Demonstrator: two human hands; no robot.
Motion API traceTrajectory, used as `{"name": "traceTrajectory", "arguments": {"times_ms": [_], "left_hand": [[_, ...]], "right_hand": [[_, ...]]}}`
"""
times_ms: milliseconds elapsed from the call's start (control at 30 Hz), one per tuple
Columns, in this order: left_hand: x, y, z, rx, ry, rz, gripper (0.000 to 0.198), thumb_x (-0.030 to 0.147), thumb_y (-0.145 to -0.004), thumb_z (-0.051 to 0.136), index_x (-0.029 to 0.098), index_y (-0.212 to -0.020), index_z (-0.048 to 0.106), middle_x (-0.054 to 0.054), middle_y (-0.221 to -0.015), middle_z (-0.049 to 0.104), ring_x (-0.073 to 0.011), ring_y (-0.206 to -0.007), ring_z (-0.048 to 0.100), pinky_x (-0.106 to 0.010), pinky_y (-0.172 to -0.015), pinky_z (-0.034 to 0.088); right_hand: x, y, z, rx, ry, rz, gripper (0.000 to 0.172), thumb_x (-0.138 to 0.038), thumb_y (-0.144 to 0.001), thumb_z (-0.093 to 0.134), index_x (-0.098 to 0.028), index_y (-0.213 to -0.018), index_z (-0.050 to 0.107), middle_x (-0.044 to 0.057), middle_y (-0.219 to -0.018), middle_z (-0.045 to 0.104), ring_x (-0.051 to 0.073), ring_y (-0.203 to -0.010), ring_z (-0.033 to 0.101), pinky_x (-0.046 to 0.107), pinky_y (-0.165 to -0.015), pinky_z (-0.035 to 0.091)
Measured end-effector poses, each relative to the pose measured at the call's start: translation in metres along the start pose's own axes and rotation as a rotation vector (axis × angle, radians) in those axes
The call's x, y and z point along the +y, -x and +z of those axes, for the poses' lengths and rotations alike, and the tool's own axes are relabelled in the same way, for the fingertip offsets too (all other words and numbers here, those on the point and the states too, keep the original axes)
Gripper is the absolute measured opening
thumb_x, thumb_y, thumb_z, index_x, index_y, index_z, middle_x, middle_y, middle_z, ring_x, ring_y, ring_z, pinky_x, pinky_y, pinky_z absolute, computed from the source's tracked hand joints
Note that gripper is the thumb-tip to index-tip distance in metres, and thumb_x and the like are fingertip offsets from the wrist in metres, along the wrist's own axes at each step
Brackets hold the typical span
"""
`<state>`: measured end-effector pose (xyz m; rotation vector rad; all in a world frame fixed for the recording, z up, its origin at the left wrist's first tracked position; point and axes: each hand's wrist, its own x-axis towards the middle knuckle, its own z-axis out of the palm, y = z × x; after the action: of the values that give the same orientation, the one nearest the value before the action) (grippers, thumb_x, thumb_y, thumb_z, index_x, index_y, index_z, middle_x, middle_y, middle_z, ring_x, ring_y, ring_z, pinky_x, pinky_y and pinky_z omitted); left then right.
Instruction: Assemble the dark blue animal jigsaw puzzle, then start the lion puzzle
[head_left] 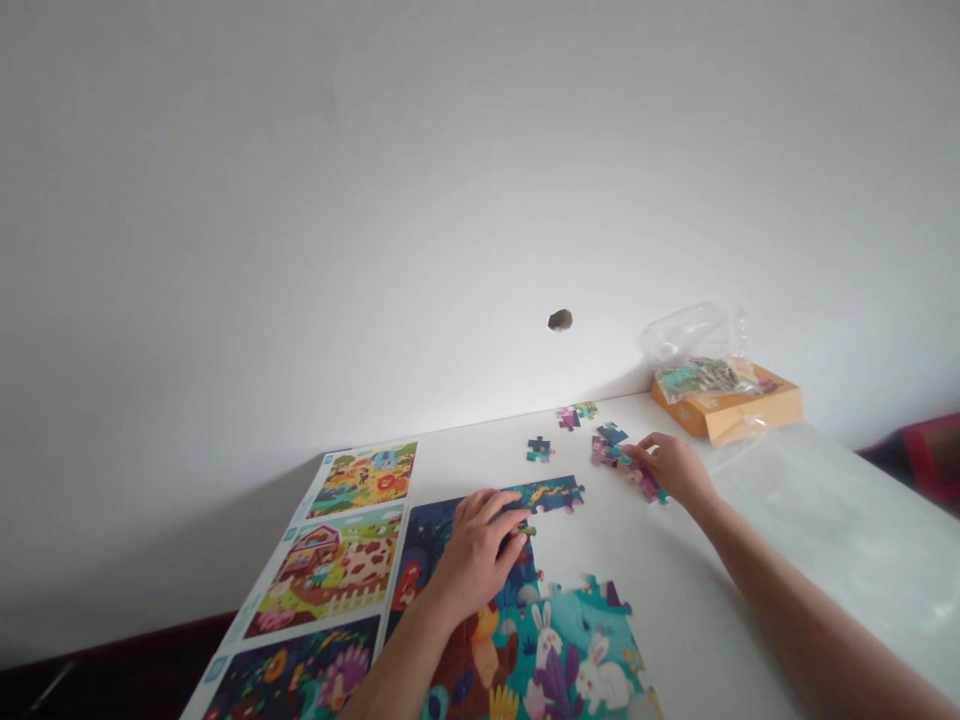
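The joined puzzle (570, 650) lies on the table (600, 545) in front of me, and I'd judge it well along but unfinished. Its left side and near part, with 2 white rabbits, are together; a dark strip (559, 493) reaches right along its far edge. Between strip and rabbits, bare table shows, so that notch is left to fill.

My left hand (480, 545) rests on the puzzle's far part, fingers curved, a small greenish bit by the fingertips; whether I'm pinching it, I can't make out. My right hand (671, 465), beyond the puzzle to its right, has thumb and forefinger at a cluster of loose pieces (649, 485); no firm hold is clear there either.

Also unplaced: 1 loose piece (539, 449) just beyond the puzzle's strip, and a small group (576, 413) farther past it.
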<state>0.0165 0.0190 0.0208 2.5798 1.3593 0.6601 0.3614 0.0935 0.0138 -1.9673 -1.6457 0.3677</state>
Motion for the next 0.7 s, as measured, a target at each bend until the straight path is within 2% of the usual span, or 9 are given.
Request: {"name": "traceTrajectory", "arguments": {"times_ms": [133, 233, 367, 433, 567, 633, 700], "left_hand": [[-0.001, 0.000, 0.001, 0.003, -0.002, 0.004, 0.029, 0.022, -0.092, 0.054, 0.031, -0.116, 0.066, -0.004, -0.128, 0.061, -0.0262, -0.119, 0.052, -0.050, -0.104, 0.044], [-0.001, 0.000, 0.001, -0.005, -0.002, 0.001, 0.029, 0.022, -0.092, 0.054, 0.031, -0.117, 0.066, -0.004, -0.129, 0.061, -0.0265, -0.119, 0.052, -0.050, -0.104, 0.044], [0.001, 0.000, 0.000, -0.022, -0.002, -0.011, 0.029, 0.021, -0.092, 0.054, 0.031, -0.117, 0.066, -0.004, -0.129, 0.061, -0.0266, -0.121, 0.051, -0.050, -0.104, 0.043], [0.001, 0.000, 0.000, -0.019, -0.001, -0.011, 0.029, 0.021, -0.092, 0.054, 0.030, -0.117, 0.066, -0.004, -0.129, 0.060, -0.0265, -0.121, 0.051, -0.050, -0.104, 0.043], [0.000, -0.001, 0.000, -0.001, 0.000, -0.001, 0.029, 0.022, -0.092, 0.054, 0.031, -0.116, 0.067, -0.004, -0.128, 0.061, -0.0265, -0.119, 0.052, -0.050, -0.103, 0.044], [0.000, -0.001, 0.000, -0.005, 0.000, -0.004, 0.029, 0.022, -0.092, 0.054, 0.031, -0.117, 0.066, -0.004, -0.128, 0.061, -0.0265, -0.119, 0.052, -0.050, -0.103, 0.044], [0.000, -0.001, 0.000, -0.015, -0.001, -0.009, 0.029, 0.022, -0.093, 0.054, 0.031, -0.117, 0.066, -0.004, -0.129, 0.061, -0.0266, -0.120, 0.051, -0.051, -0.103, 0.043]], "right_hand": [[0.001, 0.000, -0.007, 0.053, 0.165, -0.022, 0.033, -0.053, -0.089, 0.054, -0.023, -0.086, 0.068, 0.005, -0.069, 0.071, 0.022, -0.067, 0.066, 0.028, -0.056, 0.037], [-0.006, 0.002, -0.011, 0.080, 0.188, -0.044, 0.027, -0.040, -0.094, 0.047, -0.023, -0.095, 0.067, 0.007, -0.080, 0.073, 0.023, -0.074, 0.066, 0.029, -0.060, 0.037], [-0.020, 0.010, -0.014, 0.170, 0.226, -0.121, 0.031, -0.028, -0.097, 0.037, -0.022, -0.116, 0.062, 0.009, -0.102, 0.073, 0.024, -0.084, 0.067, 0.030, -0.063, 0.038], [-0.023, 0.013, -0.016, 0.176, 0.273, -0.116, 0.032, -0.027, -0.096, 0.039, -0.021, -0.119, 0.061, 0.012, -0.107, 0.072, 0.025, -0.085, 0.067, 0.031, -0.063, 0.039], [-0.021, 0.012, -0.025, 0.148, 0.236, -0.033, 0.032, -0.032, -0.091, 0.050, -0.018, -0.117, 0.062, 0.010, -0.087, 0.074, 0.028, -0.081, 0.068, 0.033, -0.065, 0.041], [-0.023, 0.011, -0.027, 0.122, 0.075, -0.062, 0.031, -0.039, -0.088, 0.055, -0.020, -0.111, 0.064, 0.006, -0.079, 0.073, 0.025, -0.077, 0.067, 0.032, -0.066, 0.044], [-0.030, 0.013, -0.024, 0.021, -0.124, -0.135, 0.030, -0.043, -0.085, 0.059, -0.021, -0.103, 0.066, 0.003, -0.075, 0.072, 0.020, -0.068, 0.065, 0.030, -0.064, 0.045]]}}
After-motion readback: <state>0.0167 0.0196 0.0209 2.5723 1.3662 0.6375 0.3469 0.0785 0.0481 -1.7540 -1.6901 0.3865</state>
